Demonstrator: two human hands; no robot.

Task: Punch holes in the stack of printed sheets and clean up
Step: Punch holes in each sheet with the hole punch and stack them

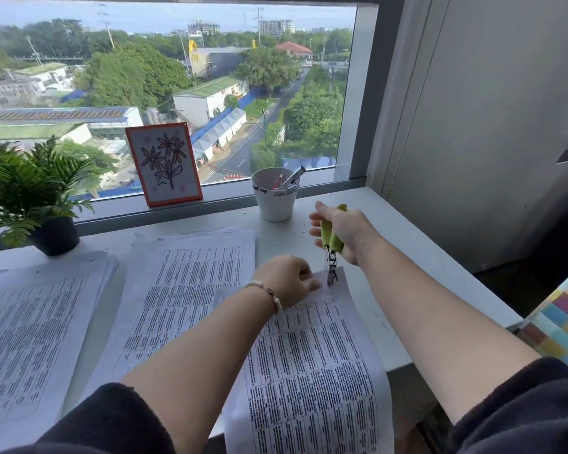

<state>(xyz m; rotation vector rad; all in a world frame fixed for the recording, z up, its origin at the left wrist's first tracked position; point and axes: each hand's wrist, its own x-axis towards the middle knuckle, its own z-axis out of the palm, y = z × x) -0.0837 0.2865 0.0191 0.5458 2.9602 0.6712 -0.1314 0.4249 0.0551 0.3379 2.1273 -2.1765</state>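
A printed sheet point(315, 365) lies on the white desk point(417, 257), its near end hanging over the front edge. My right hand point(345, 232) grips the yellow-green handles of a hand-held hole punch point(332, 244); its metal jaws sit at the sheet's far edge. My left hand point(286, 278) rests on that same far edge with curled fingers, just left of the jaws. A second pile of printed sheets point(184, 299) lies in the middle, and a third stack point(30, 332) lies at the left.
A white cup point(274, 199) with pens stands behind the punch, by the window. A framed flower drawing point(163, 163) leans on the sill. A potted fern point(36, 194) stands at the back left. Small paper bits dot the desk near the cup. A colourful checked object point(561, 319) sits at right.
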